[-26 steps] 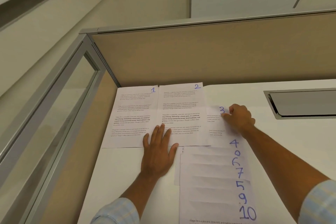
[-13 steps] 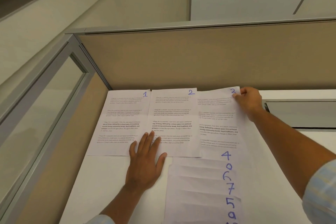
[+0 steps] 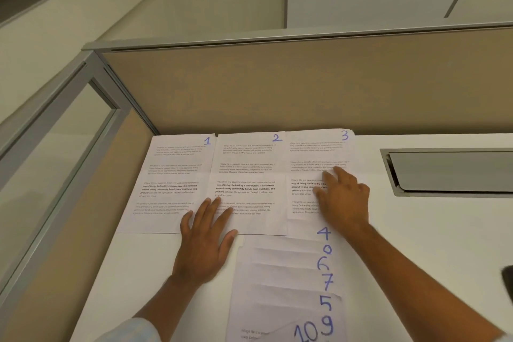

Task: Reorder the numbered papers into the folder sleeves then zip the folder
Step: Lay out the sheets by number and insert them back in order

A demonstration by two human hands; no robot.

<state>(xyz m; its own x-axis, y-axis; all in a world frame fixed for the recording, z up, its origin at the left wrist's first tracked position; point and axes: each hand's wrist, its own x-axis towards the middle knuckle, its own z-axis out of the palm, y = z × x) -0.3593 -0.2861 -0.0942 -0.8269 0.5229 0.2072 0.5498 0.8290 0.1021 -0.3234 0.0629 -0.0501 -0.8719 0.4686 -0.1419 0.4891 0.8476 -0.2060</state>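
White desk (image 3: 416, 230) bore sheet 1 (image 3: 169, 175), sheet 2 (image 3: 247, 169), sheet 3 (image 3: 313, 153) side by side at back, fanned stack (image 3: 277, 286) nearer, recessed hatch (image 3: 455, 172) right.

Ten numbered papers (image 3: 249, 158) lie on one desk (image 3: 416, 244) — three side by side in a back row, marked 1, 2 and 3, and seven fanned in a single overlapping stack (image 3: 277, 286). Two hands rest on them — one left hand (image 3: 204, 239), one right hand (image 3: 344, 200). One recessed hatch (image 3: 449, 172).
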